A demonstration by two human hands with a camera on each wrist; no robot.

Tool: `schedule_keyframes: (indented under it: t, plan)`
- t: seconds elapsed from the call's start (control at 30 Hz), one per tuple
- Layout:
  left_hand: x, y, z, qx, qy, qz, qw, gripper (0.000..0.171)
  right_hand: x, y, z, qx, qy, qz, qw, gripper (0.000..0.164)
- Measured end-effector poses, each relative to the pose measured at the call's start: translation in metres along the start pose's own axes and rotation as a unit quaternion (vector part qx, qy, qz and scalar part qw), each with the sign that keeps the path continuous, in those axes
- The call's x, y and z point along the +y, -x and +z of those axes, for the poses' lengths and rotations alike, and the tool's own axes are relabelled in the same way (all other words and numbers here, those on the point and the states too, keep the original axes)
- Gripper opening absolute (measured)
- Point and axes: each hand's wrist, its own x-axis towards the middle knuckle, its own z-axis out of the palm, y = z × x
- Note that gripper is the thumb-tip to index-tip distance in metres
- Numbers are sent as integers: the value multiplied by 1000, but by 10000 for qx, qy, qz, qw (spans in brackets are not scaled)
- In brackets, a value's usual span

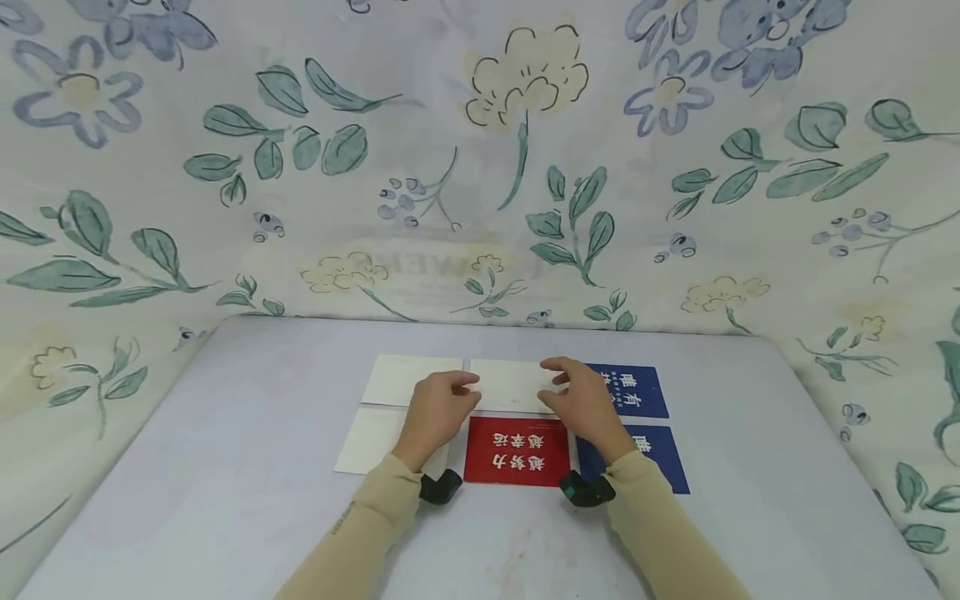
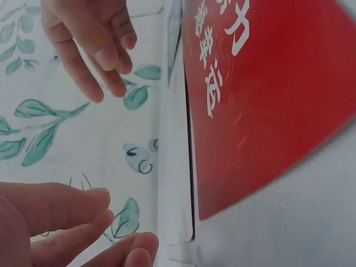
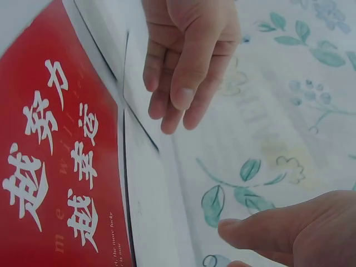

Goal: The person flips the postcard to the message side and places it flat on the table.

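My left hand (image 1: 444, 408) hovers at the left end of the upper middle white card (image 1: 510, 387), fingers loosely bent. At that card's right end is my right hand (image 1: 592, 408), its thumb and fingers spread apart. Both are empty and face each other. Just below lies a red card (image 1: 517, 467) with white characters. In the right wrist view the fingers of the left hand (image 3: 192, 61) hang over a white card's edge. A blue card (image 1: 645, 383) and another blue card (image 1: 667, 467) are partly hidden by the right hand and forearm.
Two more white cards lie on the left: an upper one (image 1: 405, 375) and a lower one (image 1: 367, 446), the latter partly behind the left forearm. All form two rows on a white table (image 1: 225, 467). Flowered cloth (image 1: 420, 275) hangs behind the far edge. Both wrists wear black devices (image 1: 440, 487).
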Motion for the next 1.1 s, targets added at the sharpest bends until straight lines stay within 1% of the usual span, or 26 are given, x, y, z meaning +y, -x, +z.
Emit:
schedule_keyframes:
  t: [0.13, 0.2, 0.4, 0.57, 0.8, 0.87, 0.93, 1.03, 1.1]
  plan:
    - [-3, 7, -7, 11, 37, 179, 9998, 27, 0, 5, -3, 1, -11, -223, 9997, 44]
    - [-5, 10, -9, 4, 53, 211, 9998, 28, 0, 8, -5, -22, -23, -284, 9996, 44]
    - [-8, 19, -15, -102, 114, 205, 9997, 30, 5, 23, -8, 9, -13, -250, 9997, 44]
    - [-9, 27, -17, -135, 108, 80, 9998, 32, 10, 35, -9, 103, -83, -168, 9998, 43]
    - [-11, 37, -17, -209, 278, -61, 9994, 37, 19, 49, -11, 64, -309, -8, 9995, 45]
    - [-11, 40, -16, -236, 303, -94, 9992, 37, 21, 53, -10, 65, -299, 57, 9995, 46]
    - [-12, 42, -15, -265, 317, -125, 9991, 37, 21, 56, -10, 66, -305, 153, 9994, 48]
    - [-12, 45, -14, -351, 429, -247, 9982, 37, 19, 61, -9, 77, -240, 255, 9994, 51]
    - [-12, 47, -14, -429, 511, -321, 9973, 37, 19, 64, -9, 64, -290, 301, 9991, 53]
